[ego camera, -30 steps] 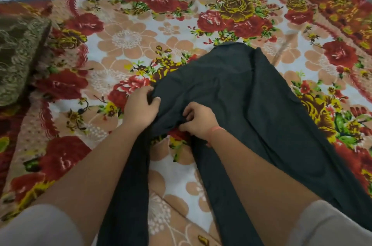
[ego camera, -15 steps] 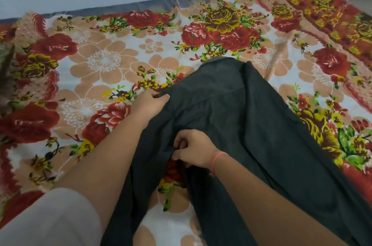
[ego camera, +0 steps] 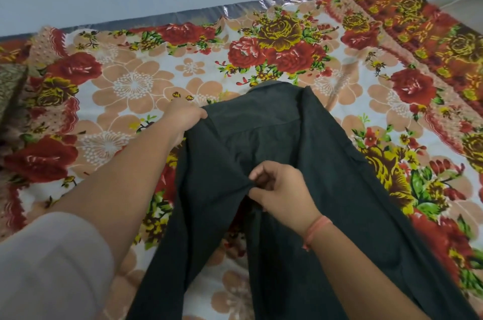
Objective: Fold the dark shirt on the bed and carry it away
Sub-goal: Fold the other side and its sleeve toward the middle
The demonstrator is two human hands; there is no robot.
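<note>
The dark shirt point(ego camera: 326, 168) lies spread on the flowered bed sheet point(ego camera: 130, 84), collar end toward the far side, with a long dark strip running down toward me on the left. My left hand point(ego camera: 183, 117) grips the shirt's upper left edge near the shoulder. My right hand point(ego camera: 281, 189) pinches a bunch of the dark cloth at the shirt's middle, fingers curled around it. A thin orange band circles my right wrist.
A dark patterned cushion point(ego camera: 10, 86) sits at the bed's left edge. The mattress edge point(ego camera: 235, 9) meets a pale wall at the back. The red-bordered part of the sheet point(ego camera: 431, 32) runs off to the right.
My left hand has slid up and left along the shirt's edge, pulling the cloth wider. My right hand stays bunched on the middle of the shirt. The view has tilted up a little.
</note>
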